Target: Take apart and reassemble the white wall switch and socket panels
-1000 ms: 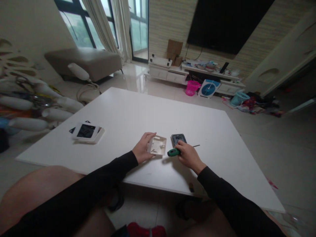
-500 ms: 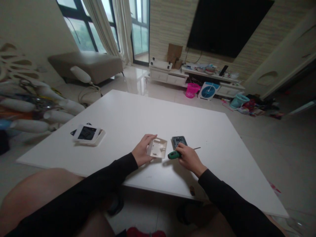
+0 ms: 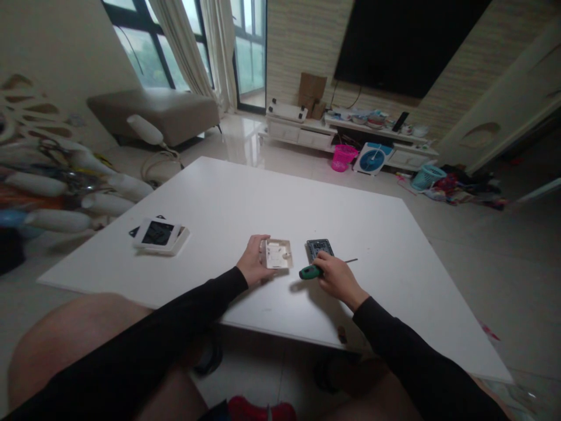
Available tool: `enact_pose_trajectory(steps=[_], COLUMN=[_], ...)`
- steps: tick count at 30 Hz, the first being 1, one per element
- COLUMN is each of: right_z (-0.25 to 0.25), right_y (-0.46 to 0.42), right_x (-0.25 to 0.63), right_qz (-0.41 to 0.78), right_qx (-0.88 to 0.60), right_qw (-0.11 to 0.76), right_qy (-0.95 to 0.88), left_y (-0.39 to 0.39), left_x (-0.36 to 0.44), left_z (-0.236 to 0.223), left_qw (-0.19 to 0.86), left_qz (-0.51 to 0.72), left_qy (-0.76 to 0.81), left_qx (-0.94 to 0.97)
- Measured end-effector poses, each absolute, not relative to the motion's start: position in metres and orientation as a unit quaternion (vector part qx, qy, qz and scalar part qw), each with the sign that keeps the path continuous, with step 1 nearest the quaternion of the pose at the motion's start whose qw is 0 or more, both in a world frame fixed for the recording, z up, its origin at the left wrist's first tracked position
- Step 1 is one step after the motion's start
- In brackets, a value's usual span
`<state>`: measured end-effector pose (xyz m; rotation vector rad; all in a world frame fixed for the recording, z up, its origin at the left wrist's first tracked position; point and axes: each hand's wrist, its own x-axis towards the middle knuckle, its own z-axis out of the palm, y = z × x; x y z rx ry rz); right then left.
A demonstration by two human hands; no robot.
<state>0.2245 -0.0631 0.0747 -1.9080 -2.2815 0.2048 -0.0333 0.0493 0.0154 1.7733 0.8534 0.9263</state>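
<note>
My left hand (image 3: 255, 262) grips a white square plastic box (image 3: 277, 255) by its left side, its hollow inside facing up. In my right hand (image 3: 338, 277) is a screwdriver with a green handle (image 3: 310, 272); its thin shaft (image 3: 352, 260) points away to the right. Just beyond that hand a dark square module (image 3: 319, 248) lies on the white table (image 3: 245, 199), partly hidden by the fingers. Whether the right fingers also touch the module, I cannot tell. Farther left rests a stack of white square frames (image 3: 160, 235) with a dark plate under them.
A small brown item (image 3: 342, 334) lies near the table's front edge. White lamp-like pieces (image 3: 56, 220) crowd the floor to the left. Past the table stand a pink basket (image 3: 344, 158), a blue and white fan (image 3: 373, 158) and a low cabinet (image 3: 316, 137).
My left hand has lowered and tilted the white box, so its inside now faces more upward, close to the tabletop. My right hand has hardly moved with the screwdriver.
</note>
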Motion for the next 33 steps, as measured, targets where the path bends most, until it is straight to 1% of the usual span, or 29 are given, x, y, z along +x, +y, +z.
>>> enact_pose_trajectory(steps=[4,7,9,12,15,17,19,26,33], right_z=[0.082,0.086,0.088,0.088,0.089,0.090,0.092,0.097,0.099], right_y=[-0.062,-0.061,-0.061,-0.060,-0.060,-0.061,-0.062,-0.063,-0.063], right_x=[0.227,0.231,0.233,0.236,0.237,0.236,0.235,0.232,0.235], right_qz=[0.057,0.050,0.050,0.048,0.050,0.055,0.057,0.057,0.054], right_qx=[-0.651,-0.666,-0.671,-0.672,-0.672,-0.672,-0.673,-0.673,-0.677], right_qw=[0.097,0.123,0.139,0.149,0.147,0.143,0.138,0.110,0.107], right_qy=[-0.750,-0.734,-0.727,-0.723,-0.724,-0.724,-0.724,-0.729,-0.726], left_y=[0.030,0.016,0.011,0.013,0.018,0.021,0.020,0.019,0.053], left_x=[-0.027,-0.024,-0.023,-0.023,-0.024,-0.024,-0.024,-0.024,-0.052], left_z=[0.013,0.012,0.010,0.005,-0.003,-0.007,-0.008,0.008,0.035], left_qw=[0.548,0.566,0.558,0.502,0.401,0.335,0.295,0.265,0.222], left_qz=[0.310,0.277,0.267,0.277,0.287,0.273,0.248,0.141,0.025], left_qy=[0.313,0.277,0.261,0.256,0.263,0.279,0.300,0.362,0.368], left_qx=[0.711,0.726,0.741,0.779,0.830,0.857,0.873,0.882,0.903])
